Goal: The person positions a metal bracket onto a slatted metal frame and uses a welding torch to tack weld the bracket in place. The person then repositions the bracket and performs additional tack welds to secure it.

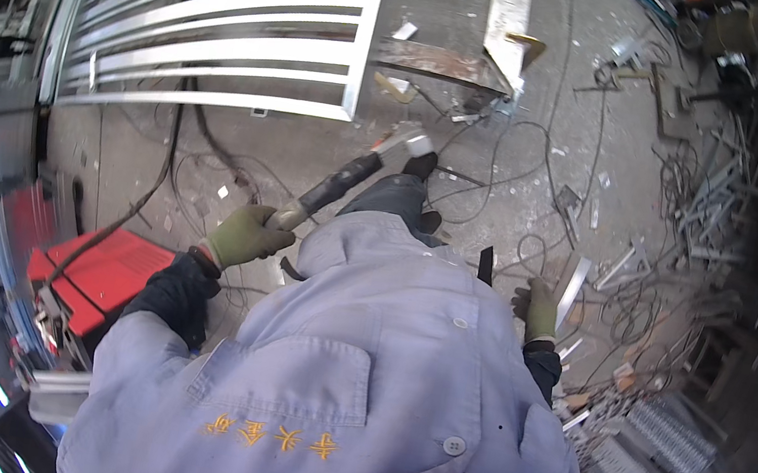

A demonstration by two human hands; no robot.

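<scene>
My left hand [246, 236], in a green work glove, is closed around the rear end of an angle grinder [342, 181]. The tool has a dark body and points away to the upper right, with its pale metal head [419, 145] close to my shoe. On the other side of my body hangs my right hand [539, 309], also gloved in green. Its fingers look loosely curled and apart, with no held thing visible. A pale metal strip [574, 287] shows right beside it; whether they touch I cannot tell.
A large barred metal panel [362, 53] lies ahead on the left, near a rusty beam [443, 62]. A red box [96, 277] stands at left. Cables [548, 155] loop over the floor. Metal scraps [707, 196] and stacked perforated plates [672, 433] lie at right.
</scene>
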